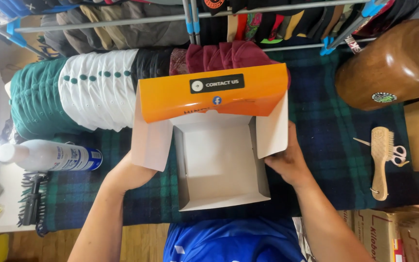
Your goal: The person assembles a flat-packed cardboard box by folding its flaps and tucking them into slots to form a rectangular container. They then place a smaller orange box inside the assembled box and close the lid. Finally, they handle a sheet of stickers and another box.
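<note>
From my head camera, I hold an open cardboard box (219,160) on the plaid blanket (326,121), orange lid far. My left hand (129,172) clasps its left flap, my right hand (287,162) its right wall. A wooden brush (380,160) lies right.

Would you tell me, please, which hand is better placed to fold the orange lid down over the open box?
Probably the right hand: it grips the side flap just under the orange lid. The left hand sits lower, largely hidden behind the box's other flap.
</note>
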